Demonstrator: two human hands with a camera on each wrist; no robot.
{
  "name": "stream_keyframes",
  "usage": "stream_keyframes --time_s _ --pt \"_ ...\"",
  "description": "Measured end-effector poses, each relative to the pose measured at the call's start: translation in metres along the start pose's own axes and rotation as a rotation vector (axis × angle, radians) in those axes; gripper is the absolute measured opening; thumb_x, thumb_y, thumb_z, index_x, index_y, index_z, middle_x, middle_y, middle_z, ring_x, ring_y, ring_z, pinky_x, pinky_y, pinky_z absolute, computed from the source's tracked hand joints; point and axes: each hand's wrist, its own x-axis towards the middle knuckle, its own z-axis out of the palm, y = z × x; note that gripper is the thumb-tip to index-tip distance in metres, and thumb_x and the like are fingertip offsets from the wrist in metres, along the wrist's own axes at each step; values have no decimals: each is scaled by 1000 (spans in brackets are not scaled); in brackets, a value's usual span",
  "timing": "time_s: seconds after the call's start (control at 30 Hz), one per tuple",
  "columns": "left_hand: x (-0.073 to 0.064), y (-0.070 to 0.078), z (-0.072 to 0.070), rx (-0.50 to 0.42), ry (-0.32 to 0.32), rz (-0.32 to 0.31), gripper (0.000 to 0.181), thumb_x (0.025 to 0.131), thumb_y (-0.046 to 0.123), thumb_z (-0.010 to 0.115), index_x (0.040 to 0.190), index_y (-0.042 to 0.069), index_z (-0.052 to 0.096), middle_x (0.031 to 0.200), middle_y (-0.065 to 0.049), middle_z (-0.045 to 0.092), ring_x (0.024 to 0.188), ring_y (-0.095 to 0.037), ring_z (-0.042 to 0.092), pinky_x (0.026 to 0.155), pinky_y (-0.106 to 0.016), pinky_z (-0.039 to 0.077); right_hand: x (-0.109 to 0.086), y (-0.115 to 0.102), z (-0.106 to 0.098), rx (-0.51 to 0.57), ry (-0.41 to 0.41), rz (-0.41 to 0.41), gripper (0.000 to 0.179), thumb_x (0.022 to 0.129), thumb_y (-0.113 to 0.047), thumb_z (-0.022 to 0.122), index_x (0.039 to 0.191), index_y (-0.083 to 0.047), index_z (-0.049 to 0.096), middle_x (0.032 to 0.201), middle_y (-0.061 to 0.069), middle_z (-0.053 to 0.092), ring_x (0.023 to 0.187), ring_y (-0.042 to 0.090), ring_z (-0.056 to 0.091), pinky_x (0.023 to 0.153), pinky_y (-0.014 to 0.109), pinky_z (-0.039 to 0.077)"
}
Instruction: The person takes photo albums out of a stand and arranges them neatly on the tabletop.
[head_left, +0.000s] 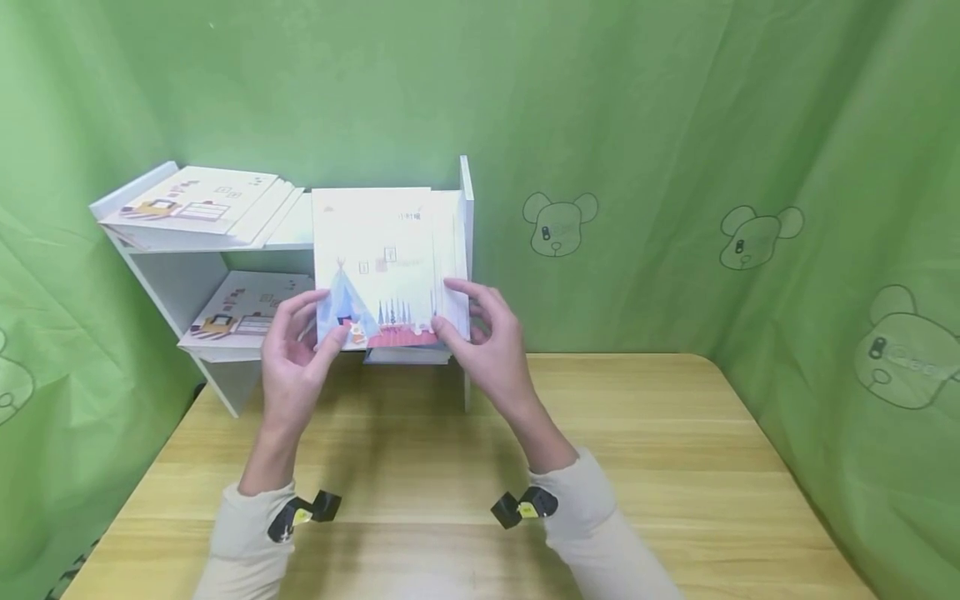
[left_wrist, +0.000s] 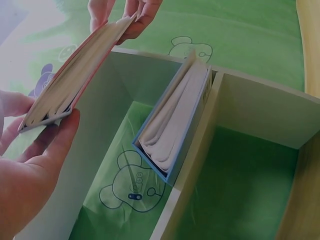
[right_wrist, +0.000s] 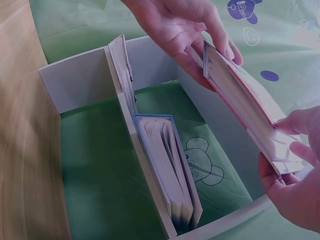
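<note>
Both hands hold a white picture book (head_left: 375,275) upright in front of the shelf, its cover showing a blue tent and a red floor strip. My left hand (head_left: 296,342) grips its lower left side, thumb on the front and fingers curled behind. On the lower right side, my right hand (head_left: 491,333) pinches the book, thumb on the front cover. Pale page edges step out toward the right. From above, the left wrist view shows the thick block of pages (left_wrist: 75,75) between the hands.
A white two-tier shelf (head_left: 168,292) stands at the table's back left. White picture books (head_left: 195,200) lie at its upper left, with another book (head_left: 243,312) below. A blue-edged book (right_wrist: 165,170) sits on the lower tier behind the held one. Green curtain surrounds the wooden table (head_left: 637,467).
</note>
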Motion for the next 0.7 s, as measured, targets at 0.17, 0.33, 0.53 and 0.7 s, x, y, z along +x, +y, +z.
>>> stream_keyframes --time_s 0.17,0.33,0.53,0.7 --pt "-5 -3 -5 -19 -18 5 50 88 -23 61 135 -9 52 133 -24 57 119 -33 60 103 -34 55 -5 2 0 -5 -5 -1 44 91 -9 76 134 -12 66 121 8 59 112 29 60 92 29 60" --pt "-11 -5 -8 -28 -31 -5 49 87 -24 62 134 -11 52 134 -24 55 117 -32 62 100 -33 57 -11 6 -1 -45 -3 -17 44 90 -9 78 133 -14 67 122 7 60 111 28 58 88 32 62" --pt "-17 -7 -11 -12 -40 -23 50 87 -23 62 134 -12 51 135 -23 55 114 -32 64 98 -34 58 -17 10 0 -76 1 -32 44 91 -10 77 133 -14 67 123 6 61 109 26 57 90 34 61" --pt "-21 -9 -14 -5 -44 -17 49 87 -24 62 133 -13 52 134 -23 56 112 -31 66 97 -33 58 -23 13 2 -94 -1 -56 43 90 -8 76 133 -10 67 123 7 62 106 25 58 90 37 62"
